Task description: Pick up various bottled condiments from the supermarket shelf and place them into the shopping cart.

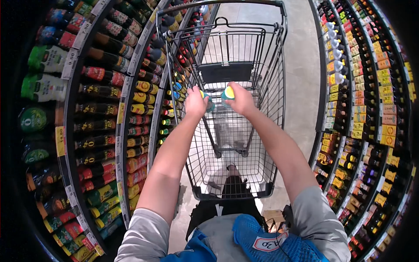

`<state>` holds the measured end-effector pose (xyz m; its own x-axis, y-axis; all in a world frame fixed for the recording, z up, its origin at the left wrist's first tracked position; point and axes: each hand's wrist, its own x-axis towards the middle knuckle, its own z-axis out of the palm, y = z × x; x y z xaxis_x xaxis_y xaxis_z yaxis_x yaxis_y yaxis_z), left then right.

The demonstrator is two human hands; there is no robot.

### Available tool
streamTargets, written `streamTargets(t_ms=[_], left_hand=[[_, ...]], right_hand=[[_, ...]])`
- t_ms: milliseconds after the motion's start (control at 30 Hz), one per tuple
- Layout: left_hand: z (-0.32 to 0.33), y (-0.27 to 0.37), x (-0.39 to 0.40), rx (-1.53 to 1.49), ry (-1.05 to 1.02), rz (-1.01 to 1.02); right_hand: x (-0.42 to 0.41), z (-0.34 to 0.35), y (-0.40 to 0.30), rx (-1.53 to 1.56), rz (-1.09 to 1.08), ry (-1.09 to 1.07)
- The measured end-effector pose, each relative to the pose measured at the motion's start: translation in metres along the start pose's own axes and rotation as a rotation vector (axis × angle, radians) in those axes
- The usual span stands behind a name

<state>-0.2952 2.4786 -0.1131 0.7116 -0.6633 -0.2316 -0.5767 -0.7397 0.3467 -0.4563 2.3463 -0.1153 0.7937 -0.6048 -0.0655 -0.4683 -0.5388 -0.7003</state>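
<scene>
My left hand (195, 102) grips a small bottle (210, 104) with a teal-green body and a yellow cap, mostly covered by the fingers. A second bottle (228, 92), also yellow-capped with teal showing, is in my right hand (241, 100). Both hands are held out over a black wire shopping cart (273, 131), a short gap between the two bottles. Through the mesh of its basket, the floor and a foot show below. A black plastic panel (226, 72) is fixed to the cart's far end.
Shelves of sauce bottles (98, 109) rise close on the left, with price strips (122, 111) along their edges. More shelves of packaged goods (360, 108) line the right. Pale floor (302, 82) runs between the cart and the right-hand shelves.
</scene>
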Motion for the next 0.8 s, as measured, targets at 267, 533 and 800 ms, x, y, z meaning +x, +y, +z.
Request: streamTargets(t_ms=[267,533,800], left_hand=[[0.042,-0.016,0.062,0.043,-0.061,-0.1],[0.07,-0.043,0.109,0.02,0.0,-0.051],[0.07,-0.05,0.111,0.051,-0.065,-0.101]], right_hand=[[0.068,0.067,0.031,-0.02,-0.019,-0.083],[0.115,0.114,0.043,-0.064,-0.04,-0.123],[0.115,0.113,0.052,-0.168,-0.089,-0.144]])
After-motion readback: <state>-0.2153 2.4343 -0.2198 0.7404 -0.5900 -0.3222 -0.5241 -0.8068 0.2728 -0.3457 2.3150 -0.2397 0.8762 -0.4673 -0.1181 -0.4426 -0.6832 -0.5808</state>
